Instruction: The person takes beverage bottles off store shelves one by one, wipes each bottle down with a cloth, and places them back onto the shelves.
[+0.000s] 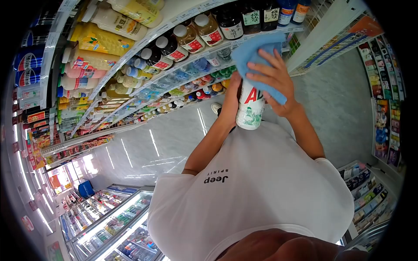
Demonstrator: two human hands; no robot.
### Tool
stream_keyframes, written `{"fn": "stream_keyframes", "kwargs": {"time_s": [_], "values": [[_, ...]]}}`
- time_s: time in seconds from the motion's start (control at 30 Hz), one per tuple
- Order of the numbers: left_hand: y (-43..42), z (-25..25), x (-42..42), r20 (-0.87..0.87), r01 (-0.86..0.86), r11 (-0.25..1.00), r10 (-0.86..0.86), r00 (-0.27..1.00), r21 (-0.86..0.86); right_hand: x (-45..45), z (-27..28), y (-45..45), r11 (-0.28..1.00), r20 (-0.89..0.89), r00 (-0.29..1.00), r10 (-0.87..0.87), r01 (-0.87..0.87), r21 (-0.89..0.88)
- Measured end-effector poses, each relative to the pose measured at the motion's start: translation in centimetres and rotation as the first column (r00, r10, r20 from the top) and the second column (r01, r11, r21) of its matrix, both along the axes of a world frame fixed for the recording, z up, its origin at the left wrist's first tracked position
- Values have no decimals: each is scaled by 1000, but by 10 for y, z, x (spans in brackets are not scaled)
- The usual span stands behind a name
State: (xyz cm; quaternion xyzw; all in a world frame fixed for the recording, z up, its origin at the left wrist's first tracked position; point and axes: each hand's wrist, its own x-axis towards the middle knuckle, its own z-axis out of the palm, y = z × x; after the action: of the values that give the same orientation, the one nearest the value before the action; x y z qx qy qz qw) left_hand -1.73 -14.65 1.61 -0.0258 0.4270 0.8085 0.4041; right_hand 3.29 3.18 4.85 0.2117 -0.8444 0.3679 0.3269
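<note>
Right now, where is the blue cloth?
Head view, upper right of centre: the cloth is in the right hand, against the white bottle.

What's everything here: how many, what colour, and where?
Bottle: one, white with red and green print, upper centre
Cloth: one, blue, over the bottle's upper part
Shelves: several, pale, left and top
Bottled drinks: many, mixed colours, on the shelves
Glass-fronted cases: count unclear, pale frames, lower left
Packaged goods: many, mixed colours, right edge
Floor: one, grey, middle
Shoe: one, pale, left of the bottle
T-shirt: one, white, lower centre
Left hand: one, bare, holding the bottle
Right hand: one, bare, on the cloth
</note>
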Motion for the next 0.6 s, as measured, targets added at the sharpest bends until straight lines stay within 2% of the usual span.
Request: {"fn": "stream_keyframes", "kwargs": {"time_s": [0.1,0.13,0.27,0.33,0.4,0.5,0.6], "values": [[-8,-19,0,167,-52,973,14,986,225,14,-1,-15,984,32,986,167,-168,64],[-12,-19,-1,210,-31,960,-29,977,279,16,0,-20,982,21,984,176,-177,70],[-11,-23,-4,290,-32,969,-42,956,246,9,3,-13,996,32,997,68,-70,47],[-6,0,-1,226,7,980,-53,973,200,-1,7,-7,999,32,999,-39,40,-4],[-6,2,-2,184,83,981,-115,976,175,-12,3,1,998,19,999,-34,35,-51],[-10,-7,-5,242,89,953,-162,957,288,-13,4,1,997,16,1000,-13,14,-76],[-9,-9,-1,321,-49,924,-81,944,378,-8,4,-5,997,16,997,70,-69,-27]]}}
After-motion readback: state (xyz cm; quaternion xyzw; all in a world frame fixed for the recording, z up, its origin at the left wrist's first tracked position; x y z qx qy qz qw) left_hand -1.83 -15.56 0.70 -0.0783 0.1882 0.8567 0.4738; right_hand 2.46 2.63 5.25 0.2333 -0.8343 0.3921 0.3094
